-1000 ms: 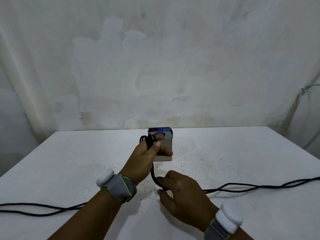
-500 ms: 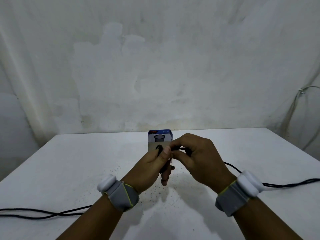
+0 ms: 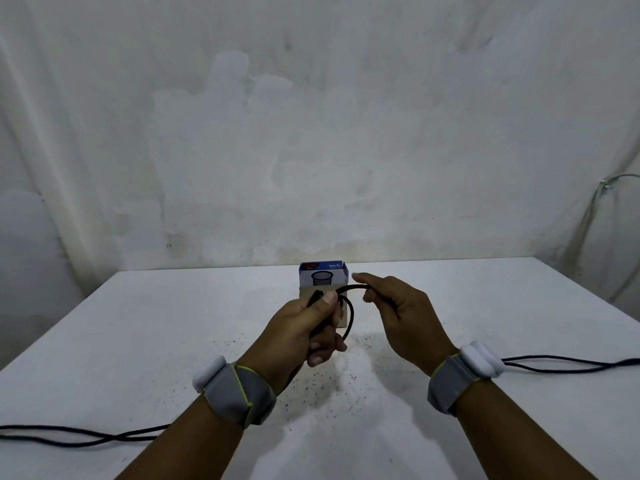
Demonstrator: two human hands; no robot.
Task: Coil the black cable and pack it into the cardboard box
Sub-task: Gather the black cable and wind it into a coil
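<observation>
My left hand (image 3: 304,327) is raised over the white table, closed around a small coil of the black cable (image 3: 350,317); its thumb pins the loops on top. To its right, my right hand (image 3: 398,313) pinches a strand of the same cable that arcs over to the left hand. Just behind both hands stands the cardboard box (image 3: 322,276), small, upright, with a blue printed flap showing a mesh cup. Its lower part is hidden by my left hand. Loose cable runs off across the table at the right (image 3: 561,363) and at the lower left (image 3: 76,436).
The white table (image 3: 138,341) carries scattered dark specks near its middle. A stained white wall rises right behind its far edge. Pale wires (image 3: 602,202) hang on the wall at the far right. Grey straps with white pods sit on both wrists.
My right hand rose from the table with the cable to meet the left hand, then drew back to the right, leaving another loop in the left hand. The trailing cable slid inward.
</observation>
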